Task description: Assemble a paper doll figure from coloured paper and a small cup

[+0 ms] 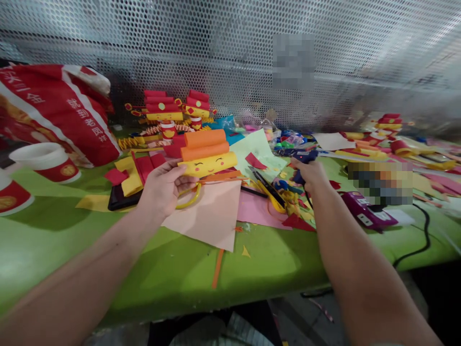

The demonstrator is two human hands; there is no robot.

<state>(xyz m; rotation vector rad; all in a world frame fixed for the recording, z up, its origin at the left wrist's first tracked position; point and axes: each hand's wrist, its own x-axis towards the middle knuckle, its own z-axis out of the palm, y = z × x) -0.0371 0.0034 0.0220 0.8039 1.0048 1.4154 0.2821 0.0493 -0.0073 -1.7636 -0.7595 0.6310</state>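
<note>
My left hand (163, 185) pinches the left end of a paper figure (209, 164), a yellow roll with a drawn smiling face and two orange rolls stacked above it. At the right, my right hand (313, 174) is wrapped round a dark blue glue gun (300, 156) with a small red light, its nozzle toward the left. Between the hands lie scissors (270, 188) with dark blades, a light green sheet (254, 146) and a peach sheet (212, 216). A yellow handle loop (192, 198) shows beneath the left hand.
Finished paper figures (163, 108) in red and yellow stand at the back against a perforated metal wall (216, 48). Paper cups (46, 161) and a red bag (72, 110) are at the left. A purple power strip (370, 211) with a black cable lies at the right, among paper scraps.
</note>
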